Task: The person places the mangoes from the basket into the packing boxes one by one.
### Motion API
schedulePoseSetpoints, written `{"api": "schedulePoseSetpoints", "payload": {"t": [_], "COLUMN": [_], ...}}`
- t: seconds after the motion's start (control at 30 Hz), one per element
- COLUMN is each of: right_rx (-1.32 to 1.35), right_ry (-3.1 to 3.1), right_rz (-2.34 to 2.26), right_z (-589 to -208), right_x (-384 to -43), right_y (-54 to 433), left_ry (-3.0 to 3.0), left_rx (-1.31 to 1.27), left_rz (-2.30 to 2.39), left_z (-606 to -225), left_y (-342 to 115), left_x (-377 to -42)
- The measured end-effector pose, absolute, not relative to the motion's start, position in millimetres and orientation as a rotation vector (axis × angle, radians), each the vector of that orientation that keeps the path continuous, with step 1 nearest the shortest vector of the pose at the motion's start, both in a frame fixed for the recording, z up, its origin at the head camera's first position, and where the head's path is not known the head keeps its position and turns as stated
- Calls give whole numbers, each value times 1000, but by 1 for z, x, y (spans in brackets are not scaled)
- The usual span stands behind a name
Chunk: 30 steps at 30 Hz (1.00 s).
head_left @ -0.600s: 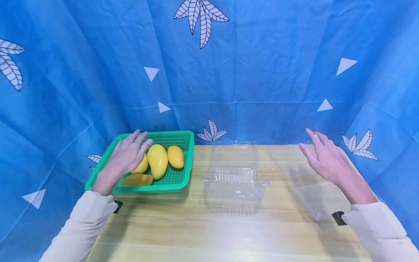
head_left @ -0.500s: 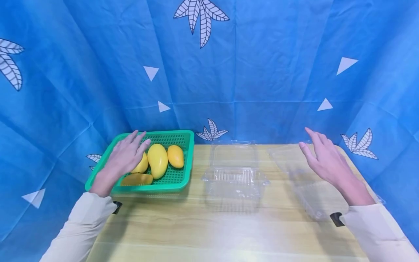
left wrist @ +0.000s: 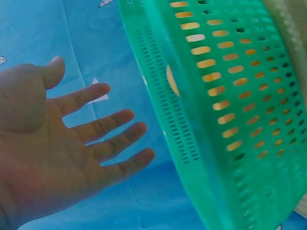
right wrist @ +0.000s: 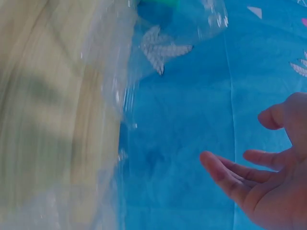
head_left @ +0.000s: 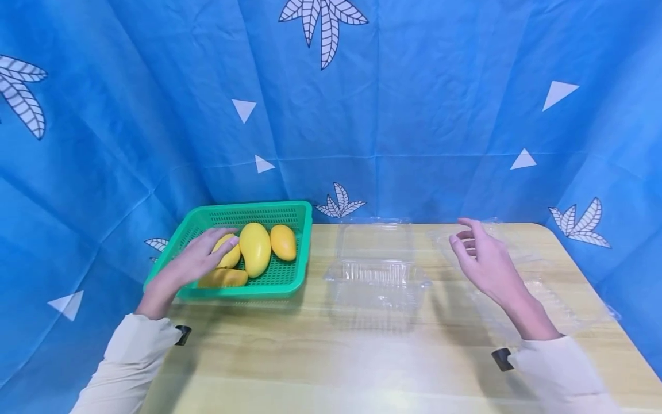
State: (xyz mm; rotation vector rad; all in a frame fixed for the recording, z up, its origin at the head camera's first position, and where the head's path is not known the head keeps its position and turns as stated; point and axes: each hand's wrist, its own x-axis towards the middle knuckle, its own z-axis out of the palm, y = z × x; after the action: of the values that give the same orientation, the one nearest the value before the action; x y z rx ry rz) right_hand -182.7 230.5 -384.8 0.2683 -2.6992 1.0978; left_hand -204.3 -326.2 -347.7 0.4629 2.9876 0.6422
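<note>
only in wrist views: palms of left hand (left wrist: 62,136) and right hand (right wrist: 283,196), both relaxed, unclenched

The basket (head_left: 269,290) was green with rows of slots; the mangoes (head_left: 255,250) were yellow and orange, the boxes (head_left: 377,296) colourless. The surface (head_left: 289,356) was pale tan, wood-grained. The cloth (head_left: 429,98) was blue, printed with dark-veined white leaves (head_left: 329,31) and plain white triangles (head_left: 558,94). The sleeves (head_left: 129,356) were off-white, the straps (head_left: 182,335) black.
</note>
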Motion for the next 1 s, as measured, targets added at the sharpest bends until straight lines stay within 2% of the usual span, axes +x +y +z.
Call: {"api": "schedulePoseSetpoints", "payload": {"t": [0.4, 1.0], "right_rx": [212, 197], "right_ry": [-2929, -3014], "right_rz": [1109, 985], "right_z": [-413, -446], "right_x": [-186, -168], "right_y": [192, 177], "left_ry": [2930, 2743], "left_rx": [299, 16], "left_rz": [630, 667], "left_z": [-355, -342], "left_y": [-351, -360], "left_x": [-212, -250]}}
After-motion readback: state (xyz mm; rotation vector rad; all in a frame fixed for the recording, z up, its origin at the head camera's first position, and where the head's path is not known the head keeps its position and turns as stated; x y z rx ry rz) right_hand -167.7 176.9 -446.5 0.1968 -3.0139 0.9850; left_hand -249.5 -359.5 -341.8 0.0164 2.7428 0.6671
